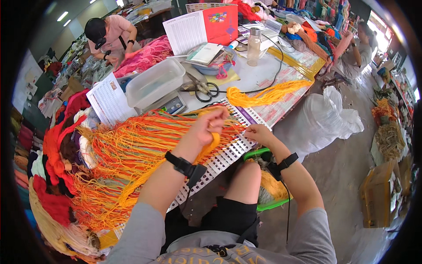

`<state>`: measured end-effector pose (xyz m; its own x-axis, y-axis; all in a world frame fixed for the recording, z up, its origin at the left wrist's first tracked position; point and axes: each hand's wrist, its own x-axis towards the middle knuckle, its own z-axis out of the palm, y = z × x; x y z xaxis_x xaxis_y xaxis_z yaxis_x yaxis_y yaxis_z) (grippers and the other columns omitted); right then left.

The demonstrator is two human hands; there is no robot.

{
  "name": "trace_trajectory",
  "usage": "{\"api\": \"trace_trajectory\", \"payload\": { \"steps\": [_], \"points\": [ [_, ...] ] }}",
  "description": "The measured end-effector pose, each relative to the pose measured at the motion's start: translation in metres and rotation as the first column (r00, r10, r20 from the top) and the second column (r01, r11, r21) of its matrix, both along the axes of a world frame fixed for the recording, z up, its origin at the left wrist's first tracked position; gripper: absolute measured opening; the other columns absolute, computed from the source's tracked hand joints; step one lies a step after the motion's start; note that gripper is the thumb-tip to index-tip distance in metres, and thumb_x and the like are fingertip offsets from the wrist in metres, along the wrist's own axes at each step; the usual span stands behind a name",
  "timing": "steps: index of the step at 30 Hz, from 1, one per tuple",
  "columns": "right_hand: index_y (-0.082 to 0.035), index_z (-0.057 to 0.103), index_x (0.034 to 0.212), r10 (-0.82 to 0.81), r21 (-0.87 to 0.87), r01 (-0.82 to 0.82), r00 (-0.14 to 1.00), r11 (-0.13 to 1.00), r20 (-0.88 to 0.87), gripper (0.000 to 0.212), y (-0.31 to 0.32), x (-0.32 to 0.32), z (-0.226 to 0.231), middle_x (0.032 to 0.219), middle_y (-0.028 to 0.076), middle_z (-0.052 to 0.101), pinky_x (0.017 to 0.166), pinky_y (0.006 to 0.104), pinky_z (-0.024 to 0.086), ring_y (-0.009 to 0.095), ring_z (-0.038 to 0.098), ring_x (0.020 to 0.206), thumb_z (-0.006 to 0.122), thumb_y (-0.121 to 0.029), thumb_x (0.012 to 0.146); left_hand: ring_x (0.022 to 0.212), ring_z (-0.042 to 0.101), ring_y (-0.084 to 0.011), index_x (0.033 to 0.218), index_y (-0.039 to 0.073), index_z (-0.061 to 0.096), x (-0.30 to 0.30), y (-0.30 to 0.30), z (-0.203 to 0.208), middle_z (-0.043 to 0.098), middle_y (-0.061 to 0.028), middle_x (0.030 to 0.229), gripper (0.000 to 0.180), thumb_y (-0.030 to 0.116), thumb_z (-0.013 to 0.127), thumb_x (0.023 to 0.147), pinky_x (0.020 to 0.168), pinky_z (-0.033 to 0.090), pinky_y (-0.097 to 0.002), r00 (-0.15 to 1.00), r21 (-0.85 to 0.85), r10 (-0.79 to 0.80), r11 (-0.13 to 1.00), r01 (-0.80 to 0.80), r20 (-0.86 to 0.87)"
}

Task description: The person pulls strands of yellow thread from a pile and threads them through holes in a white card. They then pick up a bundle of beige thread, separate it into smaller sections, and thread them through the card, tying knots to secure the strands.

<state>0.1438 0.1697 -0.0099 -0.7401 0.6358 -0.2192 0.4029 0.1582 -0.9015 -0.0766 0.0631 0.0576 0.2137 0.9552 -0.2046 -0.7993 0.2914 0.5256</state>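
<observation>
My left hand [210,125] is curled above a long perforated white card strip [233,152], with a hank of yellow-orange embroidery thread [214,141] hanging from it. At the strip's right edge my right hand [260,133] pinches with thumb and fingers; whatever lies between them is too small to make out. Many orange, yellow and olive threads [132,145] run out from the strip's holes and spread leftward over the table. Another loose yellow hank [268,93] lies beyond my right hand.
Black-handled scissors [206,91], a clear plastic tub [156,83] on a small scale [173,104] and a bottle [253,47] stand farther back. A white plastic bag [325,123] sits right of the table. Below is a green basket [274,204] of yarn. A person [112,37] works at far left.
</observation>
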Motion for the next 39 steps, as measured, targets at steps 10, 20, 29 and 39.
{"api": "trace_trajectory", "payload": {
  "steps": [10, 20, 29, 39],
  "points": [
    [-0.005, 0.062, 0.086, 0.065, 0.073, -0.066, 0.998, 0.995, 0.014, 0.025, -0.002, -0.004, -0.013, 0.073, 0.002, 0.064, 0.061, 0.0257, 0.046, 0.011, 0.058, 0.068, 0.057, -0.028, 0.080, 0.053, 0.048, -0.0073, 0.082, 0.010, 0.061, 0.024, -0.021, -0.038, 0.056, -0.0001, 0.068, 0.012, 0.020, 0.056, 0.078, 0.045, 0.036, -0.0210, 0.600, -0.195, 0.029, 0.932, -0.305, -0.799],
    [-0.006, 0.062, 0.089, -0.185, 0.331, 0.164, 0.982, 0.929, 0.033, 0.027, -0.031, 0.003, 0.011, 0.074, 0.003, 0.064, 0.062, 0.0275, 0.046, 0.011, 0.059, 0.067, 0.054, -0.032, 0.083, 0.061, 0.051, -0.0090, 0.097, 0.009, 0.058, -0.120, -0.108, 0.014, 0.056, 0.0006, 0.080, 0.022, 0.025, 0.056, 0.083, 0.047, 0.039, -0.0226, 0.521, -0.024, 0.515, 0.695, -0.719, -0.681],
    [-0.004, 0.054, 0.083, -0.101, -0.235, -0.049, 0.805, 0.971, -0.585, 0.011, -0.121, -0.061, 0.072, 0.072, 0.002, 0.056, 0.052, 0.0220, 0.044, 0.009, 0.056, 0.057, 0.053, -0.014, 0.086, 0.090, 0.053, -0.0166, 0.121, 0.000, 0.045, 0.034, -0.078, 0.043, 0.055, -0.0086, 0.107, 0.045, 0.035, 0.033, 0.095, 0.078, 0.043, -0.0295, 0.911, 0.102, 0.082, 0.994, -0.044, -0.404],
    [-0.006, 0.053, 0.086, -0.117, -0.218, -0.081, 0.640, 0.973, -0.759, 0.013, -0.126, -0.044, 0.066, 0.096, 0.005, 0.057, 0.070, 0.0220, 0.044, 0.010, 0.056, 0.085, 0.050, -0.018, 0.089, 0.077, 0.055, -0.0165, 0.101, 0.004, 0.055, 0.042, -0.080, 0.044, 0.057, -0.0073, 0.092, 0.036, 0.034, 0.035, 0.094, 0.066, 0.046, -0.0300, 0.915, -0.178, 0.342, 0.908, -0.380, -0.212]
  ]
}}
